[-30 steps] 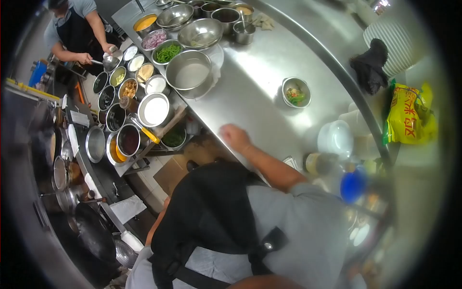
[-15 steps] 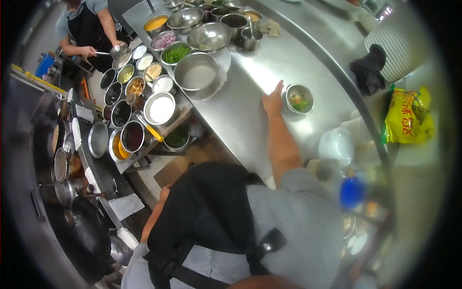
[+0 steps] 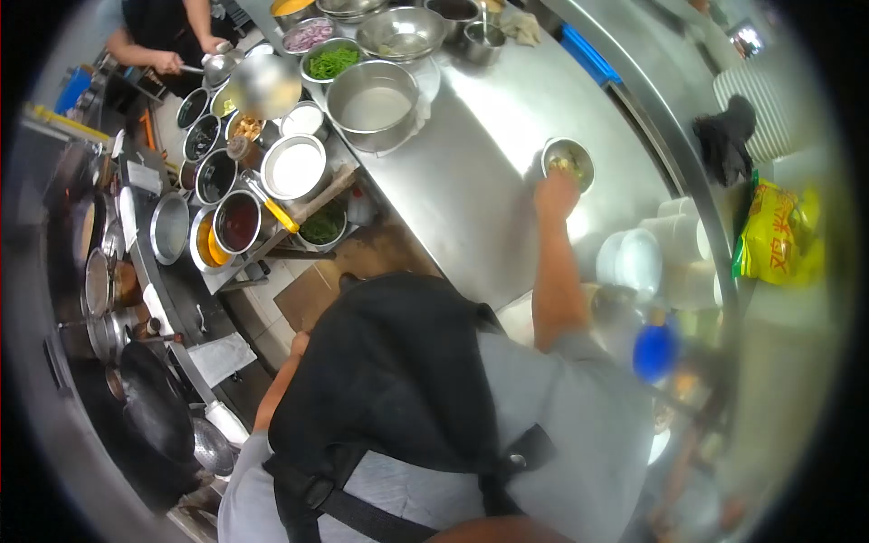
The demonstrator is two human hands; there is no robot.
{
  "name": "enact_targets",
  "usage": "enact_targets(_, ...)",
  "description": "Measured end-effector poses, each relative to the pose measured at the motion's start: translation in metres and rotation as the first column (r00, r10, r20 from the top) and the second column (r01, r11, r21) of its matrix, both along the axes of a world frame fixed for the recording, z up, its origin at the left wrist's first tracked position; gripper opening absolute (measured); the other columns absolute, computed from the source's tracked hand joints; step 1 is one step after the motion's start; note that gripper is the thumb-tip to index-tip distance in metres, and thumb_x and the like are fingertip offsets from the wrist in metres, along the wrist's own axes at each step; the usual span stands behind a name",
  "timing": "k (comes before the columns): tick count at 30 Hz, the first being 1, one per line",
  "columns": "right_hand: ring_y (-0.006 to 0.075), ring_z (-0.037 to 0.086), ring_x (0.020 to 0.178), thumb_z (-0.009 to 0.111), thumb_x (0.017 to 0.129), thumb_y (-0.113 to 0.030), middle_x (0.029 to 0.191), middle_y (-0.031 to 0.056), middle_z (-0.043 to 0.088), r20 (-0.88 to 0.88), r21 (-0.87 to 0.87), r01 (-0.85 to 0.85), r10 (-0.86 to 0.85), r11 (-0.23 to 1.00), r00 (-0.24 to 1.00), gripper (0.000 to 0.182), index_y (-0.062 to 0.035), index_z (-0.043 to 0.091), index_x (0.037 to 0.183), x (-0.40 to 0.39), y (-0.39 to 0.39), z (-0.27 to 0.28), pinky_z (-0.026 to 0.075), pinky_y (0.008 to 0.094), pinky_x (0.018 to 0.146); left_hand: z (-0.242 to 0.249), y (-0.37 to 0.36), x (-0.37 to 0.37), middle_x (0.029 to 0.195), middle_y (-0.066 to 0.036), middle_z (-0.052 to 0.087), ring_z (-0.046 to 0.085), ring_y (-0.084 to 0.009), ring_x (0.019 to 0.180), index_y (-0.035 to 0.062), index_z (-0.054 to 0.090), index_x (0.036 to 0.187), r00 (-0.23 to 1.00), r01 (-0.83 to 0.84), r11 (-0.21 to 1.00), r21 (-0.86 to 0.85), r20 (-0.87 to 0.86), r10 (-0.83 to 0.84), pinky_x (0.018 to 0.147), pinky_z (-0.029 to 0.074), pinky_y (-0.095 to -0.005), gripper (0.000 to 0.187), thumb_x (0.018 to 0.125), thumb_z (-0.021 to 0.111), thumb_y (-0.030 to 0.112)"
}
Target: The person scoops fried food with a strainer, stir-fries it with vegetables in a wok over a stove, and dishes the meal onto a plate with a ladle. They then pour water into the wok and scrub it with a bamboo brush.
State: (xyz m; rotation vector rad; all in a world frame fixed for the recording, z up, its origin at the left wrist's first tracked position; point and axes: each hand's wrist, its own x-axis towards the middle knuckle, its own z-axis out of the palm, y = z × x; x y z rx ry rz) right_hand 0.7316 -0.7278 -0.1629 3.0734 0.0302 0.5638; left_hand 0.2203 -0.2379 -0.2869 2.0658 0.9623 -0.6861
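A small metal bowl (image 3: 587, 168) with chopped green and pale food in it stands on the steel counter (image 3: 480, 195). My right hand (image 3: 557, 193) is at its near rim with the fingers bent together over the edge, closed on the bowl. The fingertips are partly hidden, and the hand covers part of the food. Low at my side, beside the black apron (image 3: 389, 362), my left hand (image 3: 300, 344) shows only in part. Its fingers cannot be made out, and nothing is visible in it.
White bowls (image 3: 629, 260) are stacked right of my forearm. A large metal pot (image 3: 372, 106) stands on the counter's left edge, near many ingredient containers. A yellow bag (image 3: 776, 231) lies beyond the raised rail. Another person holds a ladle (image 3: 220, 68) at upper left. Woks (image 3: 154, 403) are at left.
My right hand has gone from pointing with straight fingers left of the bowl to closing at its near rim. The view has tilted, and the other person's ladle has shifted slightly.
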Motion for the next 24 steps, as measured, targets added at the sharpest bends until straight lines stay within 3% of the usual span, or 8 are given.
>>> enact_targets(5,0.0359,0.062,0.115,0.06,0.091,-0.017,0.113,0.0159,0.07,-0.134,-0.003,-0.161,0.159,0.987,0.978,0.025,-0.0026,0.071,0.108,-0.007,0.051,0.014,0.05,0.0478,0.099,0.027,-0.005,0.022,0.113,-0.021,0.073,0.069,-0.0355,0.111,0.0007,0.075,0.111,0.997,0.004,0.999,0.042,0.08,-0.007,0.097,0.052,-0.0415,0.043,0.087,0.064,0.035)
enact_targets(11,0.035,0.064,0.111,0.06,0.089,-0.008,0.114,0.0138,0.068,0.25,0.118,-0.359,0.323,0.926,0.913,0.022,-0.0029,0.068,0.109,-0.017,0.115,0.033,0.053,0.0455,0.095,0.01,-0.001,0.028,0.119,-0.021,0.072,0.068,-0.0376,0.113,0.0026,0.074,0.114,0.998,-0.01,0.996,0.092,0.068,0.004,0.102,0.051,-0.042,0.037,0.09,0.058,0.025)
enact_targets(13,0.0358,0.066,0.104,0.057,0.094,-0.014,0.111,0.0171,0.069,-0.332,0.311,-0.312,0.41,0.898,0.85,0.018,-0.0027,0.067,0.105,-0.041,0.148,0.051,0.053,0.0473,0.093,0.016,-0.003,0.027,0.117,-0.021,0.072,0.068,-0.0366,0.113,0.0031,0.074,0.115,0.998,-0.009,0.994,0.107,0.057,0.003,0.102,0.051,-0.0414,0.038,0.09,0.059,0.027)
enact_targets(16,0.0377,0.068,0.095,0.056,0.099,-0.026,0.102,0.0197,0.071,-0.443,0.319,-0.468,0.566,0.824,0.695,0.028,0.0001,0.065,0.106,-0.074,0.179,-0.067,0.053,0.0503,0.084,0.036,-0.013,0.028,0.115,-0.021,0.073,0.068,-0.0344,0.113,0.0037,0.074,0.114,0.999,-0.04,0.997,0.062,0.025,0.038,0.101,0.051,-0.0401,0.04,0.088,0.062,0.031)
enact_targets(17,0.0356,0.069,0.091,0.06,0.096,-0.023,0.102,0.0173,0.072,-0.457,0.488,-0.508,0.703,0.71,0.544,0.024,-0.0034,0.069,0.107,-0.117,0.217,-0.034,0.054,0.0483,0.082,0.04,-0.017,0.025,0.114,-0.02,0.073,0.068,-0.0331,0.113,0.0039,0.074,0.114,0.998,-0.067,0.998,0.009,-0.004,0.067,0.101,0.051,-0.0394,0.042,0.088,0.064,0.034)
enact_targets(19,0.0318,0.07,0.091,0.068,0.095,-0.031,0.096,0.0128,0.073,0.133,0.856,-0.479,0.978,-0.196,-0.163,0.026,-0.0099,0.075,0.107,-0.177,0.278,-0.002,0.054,0.0405,0.085,0.02,-0.006,0.018,0.113,-0.02,0.074,0.069,-0.0328,0.112,0.0055,0.075,0.114,0.998,0.058,0.998,-0.026,-0.03,-0.059,0.1,0.052,-0.0386,0.042,0.087,0.065,0.036)
enact_targets(21,0.0306,0.07,0.088,0.068,0.094,-0.038,0.093,0.0145,0.072,-0.073,0.947,-0.317,0.926,-0.051,-0.369,0.032,-0.0078,0.073,0.104,-0.177,0.296,0.018,0.054,0.0407,0.082,0.013,-0.018,-0.01,0.112,-0.019,0.074,0.069,-0.0324,0.111,0.0071,0.075,0.115,0.983,0.163,0.984,-0.071,-0.072,-0.168,0.099,0.052,-0.0379,0.043,0.086,0.066,0.038)
enact_targets(24,0.0351,0.068,0.079,0.064,0.095,-0.046,0.083,0.0147,0.071,-0.353,0.802,-0.449,0.918,0.395,0.179,0.037,-0.0099,0.072,0.091,-0.145,0.283,0.015,0.053,0.0434,0.074,0.031,-0.016,-0.01,0.11,-0.017,0.075,0.07,-0.0342,0.107,0.0118,0.077,0.113,0.995,0.102,0.983,0.15,-0.02,-0.101,0.096,0.053,-0.0413,0.037,0.088,0.06,0.034)
